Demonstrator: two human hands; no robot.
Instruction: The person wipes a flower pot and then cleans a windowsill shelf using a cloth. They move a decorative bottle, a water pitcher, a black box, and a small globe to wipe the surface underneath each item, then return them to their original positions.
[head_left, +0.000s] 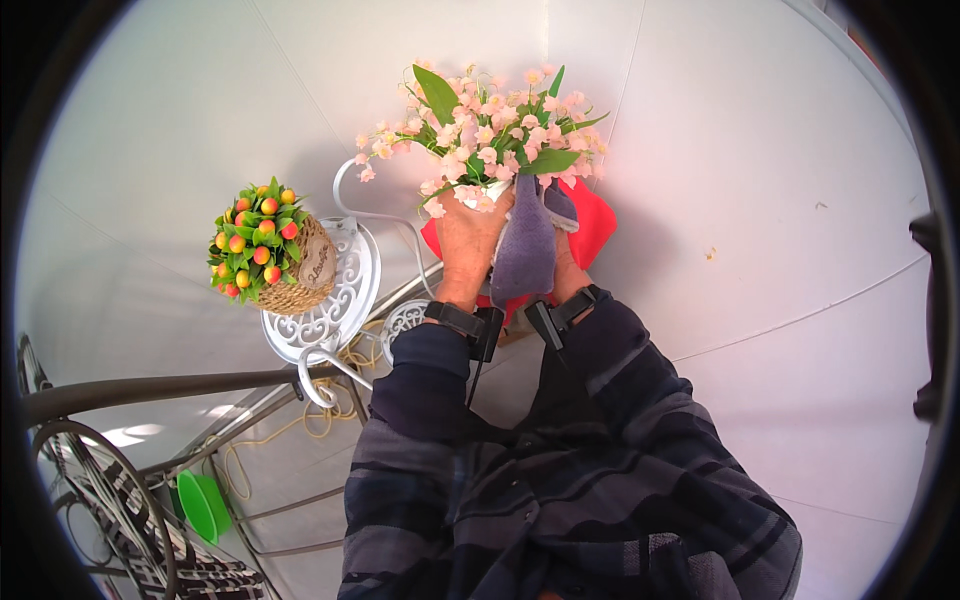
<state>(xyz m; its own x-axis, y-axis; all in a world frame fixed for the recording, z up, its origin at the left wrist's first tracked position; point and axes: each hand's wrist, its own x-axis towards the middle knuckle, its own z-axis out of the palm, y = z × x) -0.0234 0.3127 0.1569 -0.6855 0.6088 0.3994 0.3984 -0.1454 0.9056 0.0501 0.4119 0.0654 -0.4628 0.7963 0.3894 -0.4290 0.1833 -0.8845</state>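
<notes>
Artificial pink bell-shaped flowers (487, 127) with green leaves rise from a white pot (484, 196), mostly covered by my hands and the blooms. My left hand (472, 236) grips the pot's near left side. A purple-grey cloth (525, 247) hangs down between my wrists, against the pot's right side. Behind the cloth is my right hand (571, 259), its fingers hidden, so what it grips cannot be made out. Something bright red (592, 225) shows beyond both hands; its shape is partly covered.
On a white scrollwork metal stand (360, 292) at the left, a woven rope basket (311, 262) holds artificial fruit and leaves. A second, smaller round shelf (405, 319) sits lower. Nearby are a brown metal rail (180, 386), a yellowish cord (232, 465) and a green basin (204, 506).
</notes>
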